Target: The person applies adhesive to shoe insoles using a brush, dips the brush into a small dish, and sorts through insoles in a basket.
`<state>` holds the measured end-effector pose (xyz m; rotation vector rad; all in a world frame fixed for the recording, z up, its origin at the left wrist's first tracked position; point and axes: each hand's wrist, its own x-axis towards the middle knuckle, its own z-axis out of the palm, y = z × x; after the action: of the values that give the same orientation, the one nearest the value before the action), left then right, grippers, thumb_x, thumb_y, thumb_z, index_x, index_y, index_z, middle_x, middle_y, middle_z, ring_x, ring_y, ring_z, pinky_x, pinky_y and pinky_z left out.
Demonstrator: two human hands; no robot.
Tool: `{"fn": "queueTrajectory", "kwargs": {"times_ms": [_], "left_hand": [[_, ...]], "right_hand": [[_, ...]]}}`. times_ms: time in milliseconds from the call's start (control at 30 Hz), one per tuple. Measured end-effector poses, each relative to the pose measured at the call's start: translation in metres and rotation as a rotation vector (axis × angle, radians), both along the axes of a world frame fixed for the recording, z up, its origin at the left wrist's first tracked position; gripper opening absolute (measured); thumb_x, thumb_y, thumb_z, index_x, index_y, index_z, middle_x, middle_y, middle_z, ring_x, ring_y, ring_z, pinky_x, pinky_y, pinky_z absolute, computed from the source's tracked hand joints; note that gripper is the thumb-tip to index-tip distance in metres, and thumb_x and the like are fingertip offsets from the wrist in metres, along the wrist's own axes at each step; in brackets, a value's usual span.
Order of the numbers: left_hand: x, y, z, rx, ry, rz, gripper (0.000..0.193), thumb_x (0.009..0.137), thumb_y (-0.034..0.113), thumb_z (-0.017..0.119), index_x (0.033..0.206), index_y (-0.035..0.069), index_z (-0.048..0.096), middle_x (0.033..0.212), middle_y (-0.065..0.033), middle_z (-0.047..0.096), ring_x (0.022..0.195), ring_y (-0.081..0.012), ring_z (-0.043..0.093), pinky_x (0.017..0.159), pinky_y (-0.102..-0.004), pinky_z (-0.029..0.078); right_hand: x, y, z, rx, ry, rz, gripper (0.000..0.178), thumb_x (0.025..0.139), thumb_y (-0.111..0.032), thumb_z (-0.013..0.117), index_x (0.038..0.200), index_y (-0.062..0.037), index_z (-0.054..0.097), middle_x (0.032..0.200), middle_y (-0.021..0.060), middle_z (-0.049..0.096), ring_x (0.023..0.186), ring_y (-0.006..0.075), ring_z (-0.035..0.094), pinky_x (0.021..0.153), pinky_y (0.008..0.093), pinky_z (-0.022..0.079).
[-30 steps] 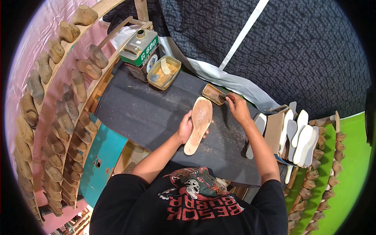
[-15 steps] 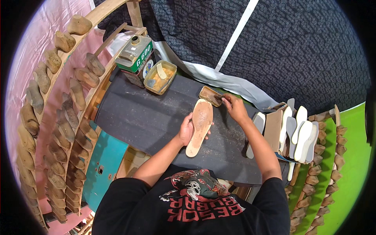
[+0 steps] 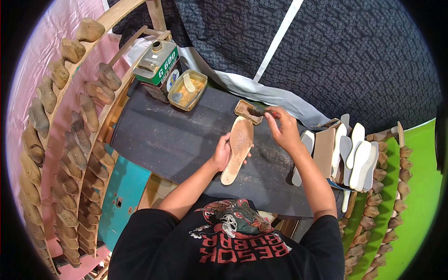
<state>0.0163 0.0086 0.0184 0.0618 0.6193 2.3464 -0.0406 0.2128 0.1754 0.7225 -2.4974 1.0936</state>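
Note:
My left hand (image 3: 223, 155) is closed round the edge of a tan insole (image 3: 240, 142), held tilted above the dark tabletop with its wide end away from me. A patch of brownish, wet-looking coating covers the insole's wider part. Between the fingers of my right hand (image 3: 283, 128) is a small brush (image 3: 261, 112) with a dark end and some red on its handle. The brush's dark end reaches into a small shallow tray (image 3: 242, 108) with brown residue, just beyond the insole.
A green-topped metal can (image 3: 157, 70) and a plastic tub (image 3: 198, 99) of yellowish stuff stand at the far left. On the right, a cardboard box (image 3: 323, 151) holds several white and grey soles (image 3: 359, 163). Racks of wooden shoe lasts (image 3: 77, 140) flank the dark table (image 3: 158, 126).
My right hand has turned, and the brush now points left into the tray, with its red handle showing. My left hand keeps the insole nearly in place.

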Motion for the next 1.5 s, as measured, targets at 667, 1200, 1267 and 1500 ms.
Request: {"fn": "queueTrajectory", "kwargs": {"times_ms": [667, 1200, 1267, 1500], "left_hand": [[0.001, 0.002, 0.003, 0.006, -0.076, -0.011, 0.075, 0.098, 0.071, 0.032, 0.138, 0.012, 0.057, 0.118, -0.0084, 0.067, 0.094, -0.0232, 0.068, 0.072, -0.0399, 0.058], [0.004, 0.003, 0.005, -0.111, 0.003, -0.063, 0.071, 0.101, 0.067, 0.029, 0.137, 0.013, 0.057, 0.112, -0.0077, 0.068, 0.090, -0.0228, 0.069, 0.070, -0.0390, 0.058], [0.004, 0.006, 0.002, -0.064, -0.018, -0.072, 0.071, 0.101, 0.067, 0.029, 0.136, 0.013, 0.058, 0.111, -0.0079, 0.069, 0.090, -0.0229, 0.069, 0.069, -0.0386, 0.058], [-0.001, 0.007, -0.004, -0.023, 0.056, -0.080, 0.074, 0.099, 0.071, 0.029, 0.139, 0.015, 0.058, 0.120, -0.0058, 0.068, 0.098, -0.0250, 0.068, 0.075, -0.0410, 0.058]], "right_hand": [[0.033, -0.024, 0.026, 0.214, 0.066, 0.217, 0.019, 0.091, -0.005, 0.072, 0.108, -0.0015, 0.065, 0.083, 0.0136, 0.063, 0.071, 0.0293, 0.064, 0.067, 0.0389, 0.053], [0.038, -0.030, 0.034, 0.142, -0.035, 0.224, 0.016, 0.092, -0.007, 0.070, 0.105, 0.0011, 0.064, 0.089, 0.0168, 0.066, 0.077, 0.0318, 0.068, 0.070, 0.0377, 0.054], [0.036, -0.030, 0.033, 0.153, -0.004, 0.211, 0.016, 0.093, -0.006, 0.070, 0.105, 0.0011, 0.064, 0.088, 0.0168, 0.066, 0.077, 0.0317, 0.068, 0.070, 0.0376, 0.054], [0.026, -0.027, 0.034, 0.154, 0.040, 0.121, 0.018, 0.094, -0.014, 0.070, 0.104, -0.0016, 0.063, 0.083, 0.0149, 0.064, 0.075, 0.0350, 0.066, 0.068, 0.0428, 0.054]]}}
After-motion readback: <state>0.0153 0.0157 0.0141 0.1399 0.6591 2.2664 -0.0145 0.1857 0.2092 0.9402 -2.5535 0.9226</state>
